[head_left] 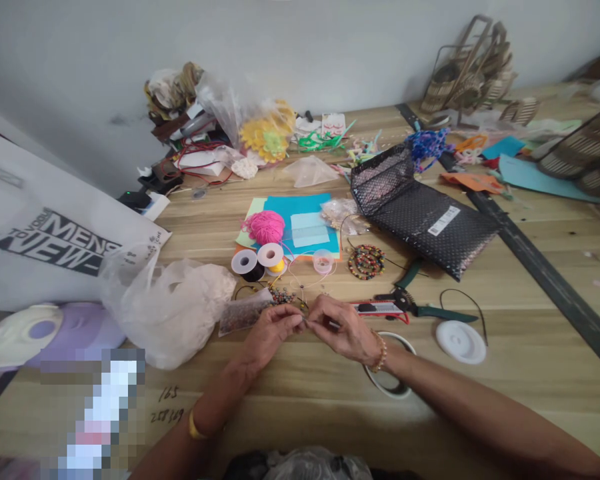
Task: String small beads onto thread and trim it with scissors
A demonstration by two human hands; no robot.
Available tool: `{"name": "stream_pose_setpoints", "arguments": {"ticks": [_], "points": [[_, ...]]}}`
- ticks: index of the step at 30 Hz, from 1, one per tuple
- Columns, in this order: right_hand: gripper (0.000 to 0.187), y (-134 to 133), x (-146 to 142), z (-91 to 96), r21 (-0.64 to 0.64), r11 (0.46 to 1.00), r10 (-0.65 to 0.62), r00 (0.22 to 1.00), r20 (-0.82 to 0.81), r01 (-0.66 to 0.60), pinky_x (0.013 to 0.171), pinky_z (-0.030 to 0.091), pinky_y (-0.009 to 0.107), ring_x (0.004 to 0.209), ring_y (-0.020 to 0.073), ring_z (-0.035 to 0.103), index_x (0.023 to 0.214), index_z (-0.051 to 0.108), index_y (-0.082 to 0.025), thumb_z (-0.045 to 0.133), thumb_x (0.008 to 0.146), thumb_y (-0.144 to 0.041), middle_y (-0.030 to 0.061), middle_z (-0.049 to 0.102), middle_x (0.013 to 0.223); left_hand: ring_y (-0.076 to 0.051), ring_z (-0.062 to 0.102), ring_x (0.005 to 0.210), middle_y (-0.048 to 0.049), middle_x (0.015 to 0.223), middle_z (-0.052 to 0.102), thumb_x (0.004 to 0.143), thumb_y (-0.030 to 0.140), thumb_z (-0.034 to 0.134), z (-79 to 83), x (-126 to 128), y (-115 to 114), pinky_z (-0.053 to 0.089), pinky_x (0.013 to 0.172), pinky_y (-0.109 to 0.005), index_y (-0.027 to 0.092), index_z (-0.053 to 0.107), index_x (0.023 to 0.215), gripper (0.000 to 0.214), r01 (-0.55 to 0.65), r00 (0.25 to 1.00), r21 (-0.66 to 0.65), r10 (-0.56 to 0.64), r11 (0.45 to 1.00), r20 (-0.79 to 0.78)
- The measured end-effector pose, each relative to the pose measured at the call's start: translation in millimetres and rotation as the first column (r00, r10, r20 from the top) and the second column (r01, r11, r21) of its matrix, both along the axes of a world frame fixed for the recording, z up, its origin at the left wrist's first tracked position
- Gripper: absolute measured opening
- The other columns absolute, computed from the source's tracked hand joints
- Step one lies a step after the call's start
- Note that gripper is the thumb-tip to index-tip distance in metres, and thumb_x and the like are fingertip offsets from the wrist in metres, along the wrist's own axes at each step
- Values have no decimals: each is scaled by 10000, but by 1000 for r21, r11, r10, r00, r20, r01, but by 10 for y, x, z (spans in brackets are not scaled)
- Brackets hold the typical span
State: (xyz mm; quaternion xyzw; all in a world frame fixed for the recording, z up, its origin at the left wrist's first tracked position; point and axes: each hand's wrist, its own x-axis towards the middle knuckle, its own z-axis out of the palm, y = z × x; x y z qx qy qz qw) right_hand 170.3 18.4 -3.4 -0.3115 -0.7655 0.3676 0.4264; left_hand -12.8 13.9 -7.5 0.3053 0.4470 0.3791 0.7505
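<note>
My left hand [270, 333] and my right hand [343, 328] meet fingertip to fingertip over the wooden table [505, 400], both pinched on something tiny that I cannot make out, with a thin cord trailing from it. A small pile of mixed beads [281, 297] lies just beyond my fingers. A clear packet of beads [243, 312] rests beside my left hand. Thread spools [257, 261] and a pink yarn ball [265, 227] stand further back. A coiled bead string [366, 261] lies to the right of them.
Green-handled pliers [413, 303] and a white round lid [461, 341] lie right of my hands. A black bubble mailer [420, 213] sits behind them. A crumpled plastic bag [173, 307] and a white printed bag [50, 233] fill the left. Craft clutter lines the wall.
</note>
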Motion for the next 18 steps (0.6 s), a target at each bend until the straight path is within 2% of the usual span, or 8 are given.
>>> {"name": "stream_pose_setpoints", "arguments": {"ticks": [7, 18], "points": [[134, -3, -4, -35, 31, 999, 26, 1000, 2, -26, 602, 447, 246, 667, 137, 534, 761, 556, -178, 510, 885, -160, 41, 589, 730, -97, 559, 598, -15, 616, 644, 567, 264, 831, -6, 26, -9, 416, 642, -229, 112, 703, 672, 225, -13, 1000, -27, 13, 1000, 21], [102, -11, 2, -94, 90, 996, -10, 1000, 7, 9, 611, 444, 240, 689, 139, 545, 799, 554, -181, 521, 894, -166, 43, 582, 759, -103, 544, 592, -15, 631, 650, 536, 266, 841, -12, 62, -20, 422, 630, -239, 142, 726, 678, 221, -46, 998, -46, 48, 998, 33]]}}
